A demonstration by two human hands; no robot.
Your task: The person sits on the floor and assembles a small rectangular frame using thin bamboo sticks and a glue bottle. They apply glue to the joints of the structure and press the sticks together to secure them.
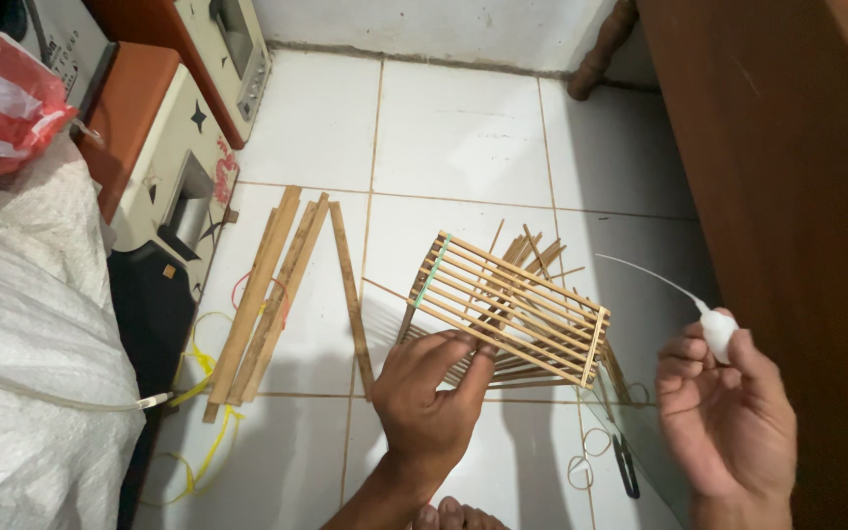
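From my seat at the feed, I see my left hand (pixel 431 397) low at six o'clock, fingers and thumb closed on the near edge of a slatted bamboo panel (pixel 507 306), which it holds tilted up off the white tiled floor (pixel 453 128) at the centre of view. A green band (pixel 434 270) runs along the panel's eleven o'clock end. Under and behind the panel lies a loose heap of thin bamboo sticks (pixel 532 247). My right hand (pixel 728 412) sits at four o'clock, well apart from the panel, fingers curled around a small white glue bottle (pixel 716 332) whose long thin nozzle points toward ten o'clock. A bundle of flat bamboo strips (pixel 267 294) lies on the tiles at nine o'clock, with yellow rubber bands (pixel 198 393) near its lower end. Near five o'clock, small black snips (pixel 626 466) rest by more rubber bands (pixel 581 471). A white woven sack (pixel 31 344) fills the far nine o'clock edge.
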